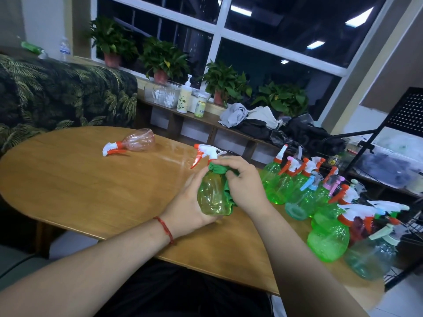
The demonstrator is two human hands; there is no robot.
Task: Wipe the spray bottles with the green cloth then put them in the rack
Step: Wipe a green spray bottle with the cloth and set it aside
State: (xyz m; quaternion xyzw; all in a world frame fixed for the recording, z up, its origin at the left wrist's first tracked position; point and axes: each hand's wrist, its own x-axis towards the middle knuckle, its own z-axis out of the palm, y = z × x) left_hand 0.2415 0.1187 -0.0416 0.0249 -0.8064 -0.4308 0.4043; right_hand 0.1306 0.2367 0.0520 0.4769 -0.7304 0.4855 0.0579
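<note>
Toward the left of the oval wooden table [80, 184], a clear pink plastic spray bottle [137, 143] lay on its side, well apart from the work. Near the middle, the left hand [190, 202] cupped the lower body of a transparent yellow-green plastic spray bottle [211, 195], held upright over the table. A bunched green cloth [219, 169] was pinched by the right hand [242, 179] against the bottle's neck and shoulder, just below the white-and-red trigger head [207, 153]. The bottle appeared empty and therefore light. Its thin wall would probably flex under pressure, and its smooth surface could slip. Recommended hold: the body or neck, not the trigger. At the right, a cluster of green plastic spray bottles [286, 186] stood beside a black wire rack [409, 241]; whether any sat inside it could not be determined.
</note>
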